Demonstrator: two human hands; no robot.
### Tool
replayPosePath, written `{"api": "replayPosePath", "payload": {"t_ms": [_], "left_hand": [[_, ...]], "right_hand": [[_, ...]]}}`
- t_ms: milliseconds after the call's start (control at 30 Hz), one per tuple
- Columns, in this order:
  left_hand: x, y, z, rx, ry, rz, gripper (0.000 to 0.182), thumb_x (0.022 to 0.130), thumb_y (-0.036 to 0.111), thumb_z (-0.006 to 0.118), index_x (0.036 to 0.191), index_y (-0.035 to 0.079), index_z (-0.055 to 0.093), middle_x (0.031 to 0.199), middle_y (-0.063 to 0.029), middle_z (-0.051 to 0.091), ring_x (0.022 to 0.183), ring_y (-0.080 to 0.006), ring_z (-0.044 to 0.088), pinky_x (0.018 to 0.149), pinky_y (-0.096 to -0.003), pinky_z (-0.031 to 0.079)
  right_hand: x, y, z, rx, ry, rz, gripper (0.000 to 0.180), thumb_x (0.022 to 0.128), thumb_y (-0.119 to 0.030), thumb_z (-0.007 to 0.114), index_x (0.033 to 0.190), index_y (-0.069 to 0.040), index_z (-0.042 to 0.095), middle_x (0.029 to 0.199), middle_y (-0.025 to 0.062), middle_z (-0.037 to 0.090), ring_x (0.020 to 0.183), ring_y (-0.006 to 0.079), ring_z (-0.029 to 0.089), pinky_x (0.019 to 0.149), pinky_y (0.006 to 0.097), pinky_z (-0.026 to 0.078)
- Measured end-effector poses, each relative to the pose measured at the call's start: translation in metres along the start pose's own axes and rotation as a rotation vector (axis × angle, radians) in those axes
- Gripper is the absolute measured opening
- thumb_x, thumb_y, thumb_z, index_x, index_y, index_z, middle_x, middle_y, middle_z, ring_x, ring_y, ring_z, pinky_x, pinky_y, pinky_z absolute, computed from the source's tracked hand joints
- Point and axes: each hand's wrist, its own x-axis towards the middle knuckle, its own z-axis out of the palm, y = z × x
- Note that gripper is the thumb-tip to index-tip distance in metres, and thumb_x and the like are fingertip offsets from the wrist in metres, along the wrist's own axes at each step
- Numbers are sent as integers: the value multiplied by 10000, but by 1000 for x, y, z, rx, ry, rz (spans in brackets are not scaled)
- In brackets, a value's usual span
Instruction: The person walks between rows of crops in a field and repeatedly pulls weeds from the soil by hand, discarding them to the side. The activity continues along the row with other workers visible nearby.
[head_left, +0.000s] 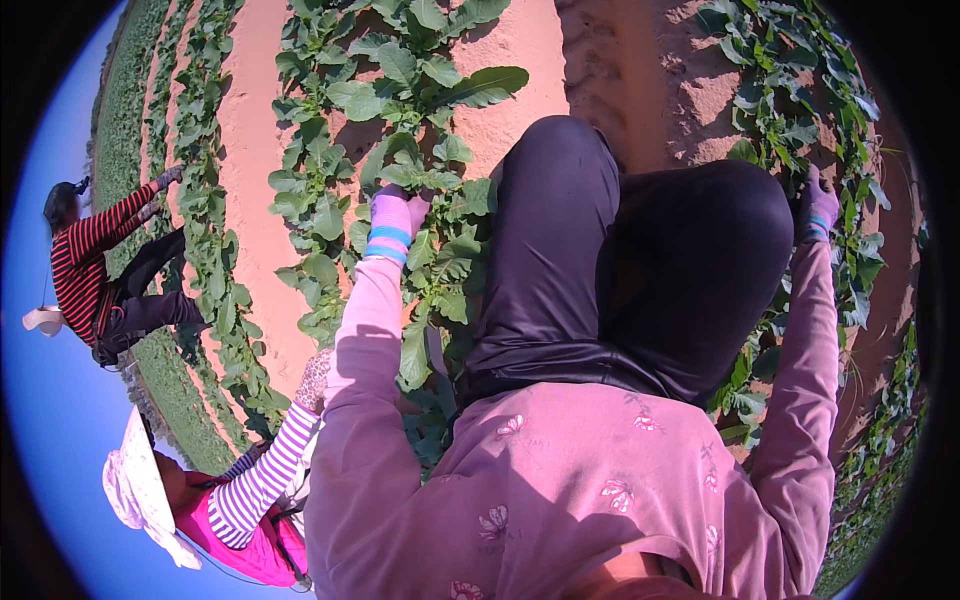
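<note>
My left hand (397, 214) wears a pinkish-purple knit glove with a blue-striped cuff. It reaches into the leafy green plants (401, 161) of the row on my left, touching leaves. Foliage covers most of its fingers, so what they grip cannot be made out. On the other side, my right hand (819, 201), in a matching glove, is down at the edge of the right-hand row of leafy plants (787, 112). Its fingers are small and shadowed there, and I cannot see whether they hold a stem. Between the two hands are my bent knees in dark trousers (559, 247).
Reddish bare soil (517, 45) and a shaded furrow (637, 82) lie between the rows. To the left, a co-worker in a white hat (142, 480) is close beside my left arm. Farther off, a person in a red-and-black striped top (94, 262) bends over another row.
</note>
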Motion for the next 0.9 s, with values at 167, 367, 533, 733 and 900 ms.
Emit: {"api": "replayPosePath", "payload": {"t_ms": [167, 367, 533, 733, 900], "left_hand": [[12, 52, 11, 473, -279, -132, 701, 804, 650, 490, 1019, 4, 656, 1038, -223, 645, 1005, -383, 601, 872, -436, 477], [29, 38, 10, 354, -445, 41, 587, 821, 540, 556, 910, -30, 663, 907, -237, 654, 856, -398, 620, 756, -424, 476], [35, 14, 21, 276, -381, 140, 489, 813, 416, 658, 641, -35, 582, 543, -149, 513, 510, -250, 409, 558, -386, 402], [30, 5, 21, -82, -298, 189, 493, 814, 293, 689, 512, 9, 422, 463, -61, 341, 482, -167, 263, 474, -385, 297], [18, 25, 17, -84, -299, 96, 438, 790, 275, 704, 518, 2, 494, 462, -38, 425, 450, -149, 351, 466, -358, 325]], "right_hand": [[-24, 3, -24, 146, -106, 14, 440, 821, -483, 607, 877, -53, 685, 714, 41, 657, 647, 144, 608, 635, 286, 471], [-50, -3, -36, -286, -107, -96, 491, 843, -516, 513, 1002, -73, 650, 965, 159, 675, 922, 338, 635, 818, 399, 474], [-62, -11, -32, -423, -15, -72, 481, 876, -540, 402, 1087, -151, 592, 1001, 166, 667, 963, 354, 626, 819, 452, 476], [-75, -13, -35, -299, 6, -113, 431, 898, -519, 406, 1037, -144, 568, 965, 155, 670, 915, 340, 638, 788, 438, 485], [-73, -11, -34, -287, -7, -97, 432, 896, -523, 404, 1052, -164, 590, 999, 124, 666, 939, 321, 631, 821, 412, 484]]}}
